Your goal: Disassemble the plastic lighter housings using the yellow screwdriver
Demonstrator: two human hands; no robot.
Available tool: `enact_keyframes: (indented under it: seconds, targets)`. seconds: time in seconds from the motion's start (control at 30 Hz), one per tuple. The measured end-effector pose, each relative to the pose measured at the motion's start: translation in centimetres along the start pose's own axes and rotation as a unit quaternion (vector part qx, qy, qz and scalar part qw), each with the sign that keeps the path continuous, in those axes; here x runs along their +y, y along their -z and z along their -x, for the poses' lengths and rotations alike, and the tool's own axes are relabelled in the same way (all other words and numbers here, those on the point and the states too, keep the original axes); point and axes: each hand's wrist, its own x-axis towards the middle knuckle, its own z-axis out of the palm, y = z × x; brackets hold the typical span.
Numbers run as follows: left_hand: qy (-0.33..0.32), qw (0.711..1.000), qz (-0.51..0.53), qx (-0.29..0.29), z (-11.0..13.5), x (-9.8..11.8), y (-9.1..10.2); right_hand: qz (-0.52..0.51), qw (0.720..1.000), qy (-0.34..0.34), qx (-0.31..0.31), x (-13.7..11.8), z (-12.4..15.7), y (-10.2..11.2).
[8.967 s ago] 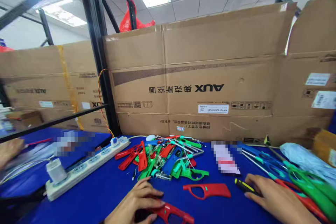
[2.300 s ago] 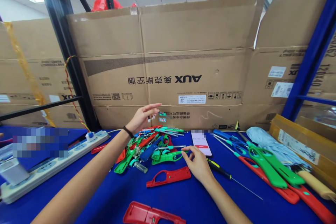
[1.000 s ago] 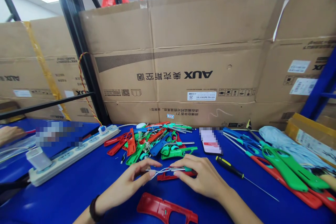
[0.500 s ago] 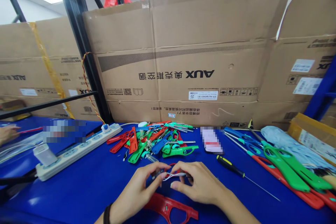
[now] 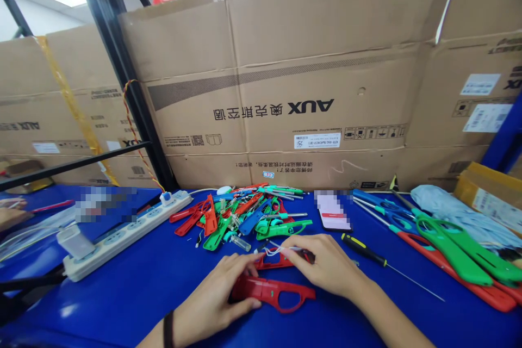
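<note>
My left hand [image 5: 222, 291], with a dark band at the wrist, is closed around the left end of a red plastic handle shell [image 5: 277, 294] that has an oval finger hole. Its thumb lies along the shell's near side and the fingers are on the far side. My right hand [image 5: 326, 263] pinches thin white wires [image 5: 274, 250] just above a second red shell [image 5: 272, 262], which lies behind the first. A small dark part shows under the right fingers, mostly hidden.
Behind my hands lies a pile of red, green and blue shells [image 5: 244, 217]. A phone [image 5: 332, 212], a screwdriver [image 5: 365, 250] and green-handled tools [image 5: 452, 244] are on the right. A power strip [image 5: 126, 239] stands left. Another person's hand [image 5: 10, 215] is at the far left.
My left hand has left the small wired part and moved down onto the near red shell. My right hand has moved up and right, keeping the wires.
</note>
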Motion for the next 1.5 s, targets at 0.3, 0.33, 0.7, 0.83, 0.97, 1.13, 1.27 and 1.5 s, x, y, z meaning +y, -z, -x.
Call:
enact_keyframes:
  seconds: [0.3, 0.33, 0.7, 0.83, 0.97, 1.13, 1.27, 1.5]
  targets:
    - [-0.083, 0.996, -0.031, 0.031, -5.4, -0.2, -1.1, 0.064, 0.996, -0.063, 0.023, 1.5, -0.2, 1.1]
    - [-0.090, 0.995, -0.026, 0.037, -5.5, -0.3, -1.1, 0.067, 0.995, -0.070, 0.033, 1.7, -0.2, 1.2]
    - [-0.133, 0.990, -0.048, -0.007, -6.2, -0.4, 0.6, 0.107, 0.975, -0.157, 0.112, 2.2, -0.6, 1.9]
    - [-0.137, 0.990, -0.013, -0.004, -6.2, -0.7, 0.4, 0.110, 0.978, -0.145, 0.097, 2.1, -0.6, 1.7]
    - [-0.127, 0.992, -0.011, 0.009, -5.9, -1.0, 0.3, 0.104, 0.979, -0.145, 0.100, 2.1, -0.5, 1.7]
    - [-0.113, 0.993, -0.027, 0.005, -5.5, -1.4, 0.3, 0.106, 0.979, -0.148, 0.097, 2.1, -0.6, 1.6]
    - [-0.110, 0.993, -0.029, 0.020, -5.4, -1.7, 0.4, 0.114, 0.979, -0.144, 0.090, 2.0, -0.6, 1.3]
    - [-0.125, 0.991, -0.049, 0.011, -5.6, -1.5, 0.7, 0.111, 0.980, -0.144, 0.079, 1.9, -0.5, 1.2]
